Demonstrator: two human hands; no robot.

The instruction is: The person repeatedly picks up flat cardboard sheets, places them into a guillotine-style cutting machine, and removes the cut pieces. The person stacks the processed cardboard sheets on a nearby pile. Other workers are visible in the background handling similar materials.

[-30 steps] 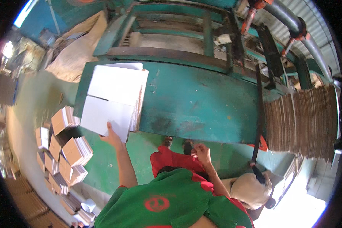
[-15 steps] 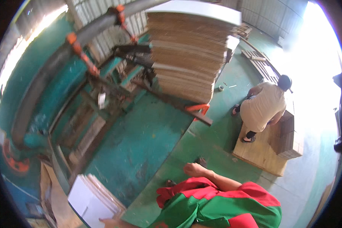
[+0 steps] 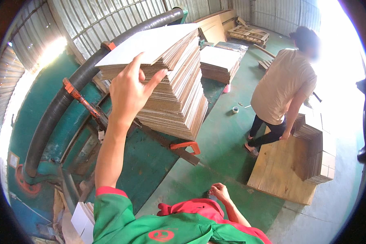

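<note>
Workshop with corrugated metal walls (image 3: 110,20) and a green-painted floor (image 3: 223,142). At far left a thick black hose (image 3: 69,93) with orange clamps arcs over a green machine bed (image 3: 138,162); a small pile of white sheets (image 3: 83,219) lies at the bed's lower left corner. The person's left hand (image 3: 130,91) is raised, fingers spread wide, fingertips touching the front edge of a tall cardboard stack (image 3: 175,89) that sits on the bed's far end. Its top sheets fan out tilted. Right hand (image 3: 218,191) hangs low by the red garment, fingers loosely curled, nothing visibly held. Further right, a co-worker (image 3: 282,89) in a tan shirt bends over folded cardboard (image 3: 317,150) on a wooden pallet (image 3: 284,171).
</note>
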